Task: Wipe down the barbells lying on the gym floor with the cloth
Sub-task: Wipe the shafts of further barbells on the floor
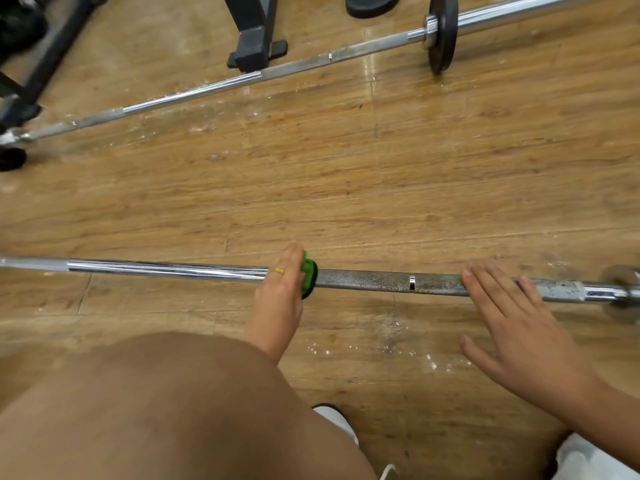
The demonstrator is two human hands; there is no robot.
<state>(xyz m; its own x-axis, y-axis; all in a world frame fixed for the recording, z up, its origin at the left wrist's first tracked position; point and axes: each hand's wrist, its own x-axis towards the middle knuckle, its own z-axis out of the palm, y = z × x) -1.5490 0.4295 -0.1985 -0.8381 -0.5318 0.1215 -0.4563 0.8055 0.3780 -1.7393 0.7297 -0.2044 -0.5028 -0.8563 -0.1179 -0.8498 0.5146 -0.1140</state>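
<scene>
Two hands on near knurled steel barbell (381,284) — axis left-to-right | my left hand (280,292) grips crumpled green cloth (308,277) round it | right hand (519,327) flat, fingers spread, pressing rightward stretch

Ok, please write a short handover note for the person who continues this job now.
Left hand grips the green cloth round the near barbell, mid-shaft.
Right hand open, fingers flat on the same bar further right.
Far barbell, with a black plate, lies beyond, no hand on it.
Done: unclear; the bar looks shinier left of the cloth.
Left: the dull knurled part to the right, then the far barbell.
</scene>
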